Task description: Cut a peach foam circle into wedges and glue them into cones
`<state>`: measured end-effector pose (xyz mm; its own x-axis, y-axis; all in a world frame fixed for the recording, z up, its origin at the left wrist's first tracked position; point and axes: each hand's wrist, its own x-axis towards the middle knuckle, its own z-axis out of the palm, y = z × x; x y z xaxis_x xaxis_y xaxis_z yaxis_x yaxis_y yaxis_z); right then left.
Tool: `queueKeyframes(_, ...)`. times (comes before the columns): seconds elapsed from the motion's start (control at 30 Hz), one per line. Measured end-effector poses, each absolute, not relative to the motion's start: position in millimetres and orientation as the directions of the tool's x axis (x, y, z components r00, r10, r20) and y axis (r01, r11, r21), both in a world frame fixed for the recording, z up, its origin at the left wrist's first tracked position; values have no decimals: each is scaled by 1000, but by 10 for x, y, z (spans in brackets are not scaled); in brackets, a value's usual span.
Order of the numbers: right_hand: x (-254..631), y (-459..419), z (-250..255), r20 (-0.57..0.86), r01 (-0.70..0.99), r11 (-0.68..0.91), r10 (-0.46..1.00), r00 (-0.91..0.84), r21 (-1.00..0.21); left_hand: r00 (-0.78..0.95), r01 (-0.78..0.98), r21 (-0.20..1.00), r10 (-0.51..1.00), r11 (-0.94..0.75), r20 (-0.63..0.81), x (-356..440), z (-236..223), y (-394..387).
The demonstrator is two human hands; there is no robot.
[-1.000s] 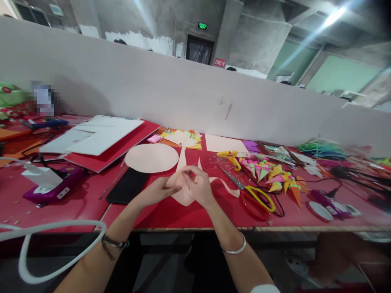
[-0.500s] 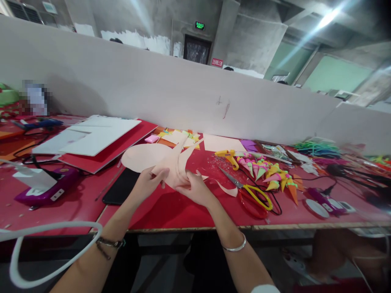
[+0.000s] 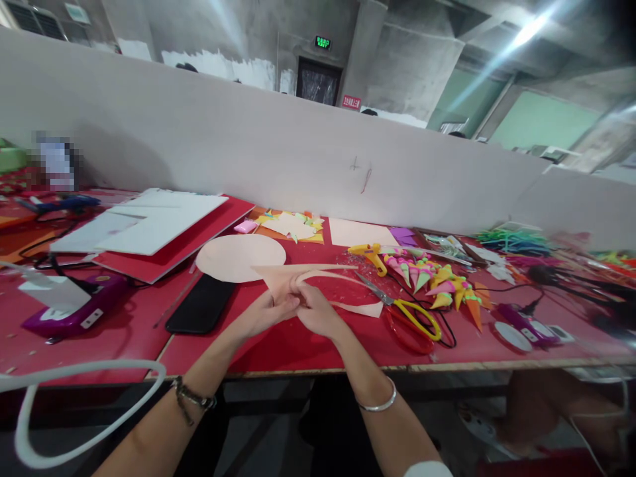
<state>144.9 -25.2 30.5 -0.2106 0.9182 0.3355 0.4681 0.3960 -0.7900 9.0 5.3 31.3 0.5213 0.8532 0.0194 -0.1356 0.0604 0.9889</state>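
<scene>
Both of my hands meet over the red tabletop, closed around pale peach foam-sheet offcuts [image 3: 278, 277]. My left hand [image 3: 271, 313] grips them from the left, and my right hand [image 3: 317, 310] presses in from the right. Thin curved ends of the offcuts stick out above my fingers, to the left and right. Just behind lies a pale peach oval sheet [image 3: 233, 255], flat on the table. A black phone [image 3: 199, 306] rests below the oval. To the right of my right hand are scissors with yellow and red handles [image 3: 417, 319] and a loose curved strip [image 3: 370, 309].
A yellow glue gun [image 3: 370, 255] sits behind the scissors, beside colourful small cones [image 3: 452, 288]. White boards [image 3: 163, 222] are stacked at the left. Purple power strips stand at the left [image 3: 94, 306] and right [image 3: 534, 328]. A white partition [image 3: 278, 146] runs along the back.
My hands have come together, and the peach offcuts have swung from pointing upward to lying sideways, gathered between my fingers. More of the oval sheet and phone now shows.
</scene>
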Motion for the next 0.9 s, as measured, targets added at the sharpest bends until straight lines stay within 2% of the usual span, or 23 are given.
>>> queueKeyframes(0.1,1393,-282,335,322,438,388,921,-219,-811,369,-213,972,929,99,-14,171,322,25)
queueKeyframes(0.2,1325,-304,355,345,458,387,922,-178,-800,288,-293,949,957,115,-28,191,329,32)
queueKeyframes(0.33,1244,-299,316,305,608,309,945,-113,-732,262,-478,865,965,155,-29,179,335,43)
queueKeyframes(0.43,1219,-284,293,316,672,284,945,-79,-683,186,-553,818,980,160,-66,191,345,30)
queueKeyframes(0.6,1252,-297,354,340,648,336,932,-125,-683,163,-561,820,986,114,-25,203,376,-8)
queueKeyframes(0.77,1318,-318,407,409,722,351,907,-104,-596,127,-564,823,992,74,-3,149,376,12)
queueKeyframes(0.9,1411,-302,383,382,773,313,919,-99,-552,127,-515,852,991,96,-36,140,300,49)
